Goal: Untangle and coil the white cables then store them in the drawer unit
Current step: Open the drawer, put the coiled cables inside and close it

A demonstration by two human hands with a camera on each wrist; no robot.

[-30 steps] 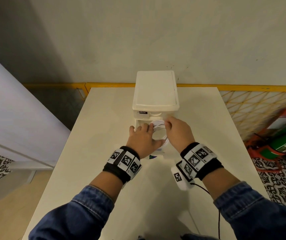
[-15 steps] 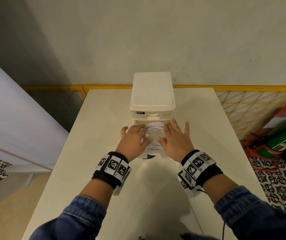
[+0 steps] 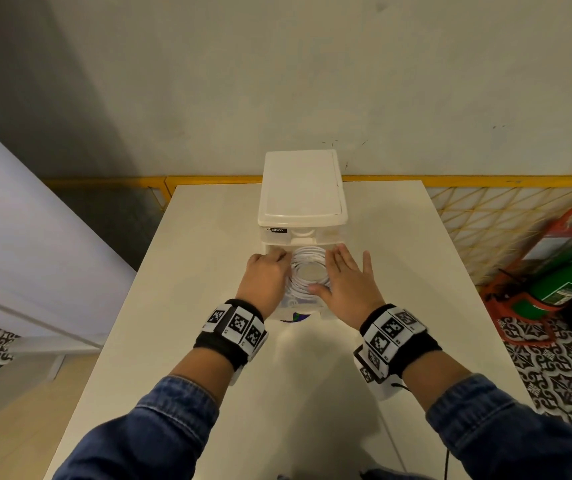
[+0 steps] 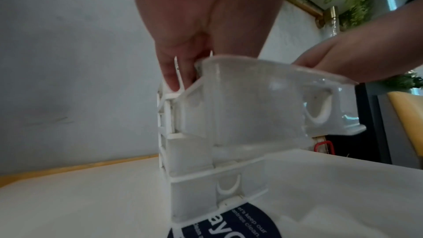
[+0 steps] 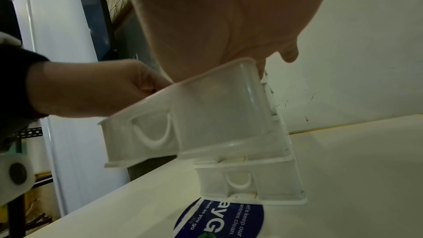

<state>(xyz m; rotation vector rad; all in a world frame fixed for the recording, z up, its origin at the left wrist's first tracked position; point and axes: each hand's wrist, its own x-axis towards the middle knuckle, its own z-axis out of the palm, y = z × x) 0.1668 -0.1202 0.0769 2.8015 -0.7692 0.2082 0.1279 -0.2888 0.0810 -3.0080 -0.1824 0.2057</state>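
Note:
The white drawer unit [image 3: 302, 192] stands at the back of the white table [image 3: 201, 278]. Its translucent upper drawer [image 3: 315, 308] [image 4: 251, 106] [image 5: 206, 115] is pulled out toward me. A coiled white cable [image 3: 310, 271] lies flat inside it. My left hand [image 3: 279, 258] [image 5: 91, 88] is at the drawer's left rim, fingers [image 4: 170, 73] curled down over the wall. My right hand [image 3: 338, 268] [image 4: 343, 57] lies flat over the right rim with straight fingers, thumb against the coil.
A round blue sticker [image 3: 295, 317] [image 5: 224, 220] lies on the table under the drawer front. A lower drawer [image 5: 251, 184] is shut. A green extinguisher [image 3: 568, 278] in a red stand sits on the floor at right, a yellow grid fence behind.
One second ago both hands were lowering the coil into the drawer. They let go of it and have spread apart to the drawer's two sides.

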